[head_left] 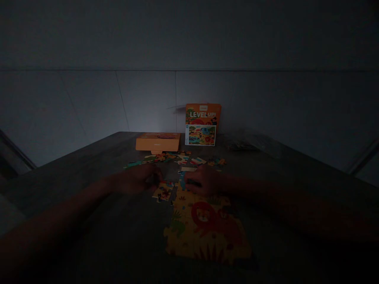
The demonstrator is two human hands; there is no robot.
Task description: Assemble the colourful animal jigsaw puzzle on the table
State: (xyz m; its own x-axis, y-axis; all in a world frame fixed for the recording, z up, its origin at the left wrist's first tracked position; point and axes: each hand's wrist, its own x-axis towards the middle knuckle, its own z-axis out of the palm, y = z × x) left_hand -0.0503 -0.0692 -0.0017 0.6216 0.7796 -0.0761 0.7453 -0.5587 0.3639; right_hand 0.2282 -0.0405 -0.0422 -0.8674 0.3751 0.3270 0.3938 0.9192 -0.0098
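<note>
A partly joined jigsaw puzzle (204,232) with red lions on yellow lies flat on the dark table (103,236). At its upper left edge, my right hand (205,180) has its fingers closed at a blue-patterned puzzle piece (181,182). My left hand (137,179) is to the left, fingers curled inward; dim light hides what they hold, if anything. Just beside those fingertips lies a small group of puzzle pieces (164,191), yellow with dark and red marks, apart from the main puzzle's lower part.
Several loose puzzle pieces (168,157) are spread beyond my hands. Behind them stand an orange box (158,143) and an upright "LEVEL UP!" box (203,110) with a picture card (200,135) leaning on it. Clear plastic wrapping (260,144) lies at the back right, before the wall (148,98).
</note>
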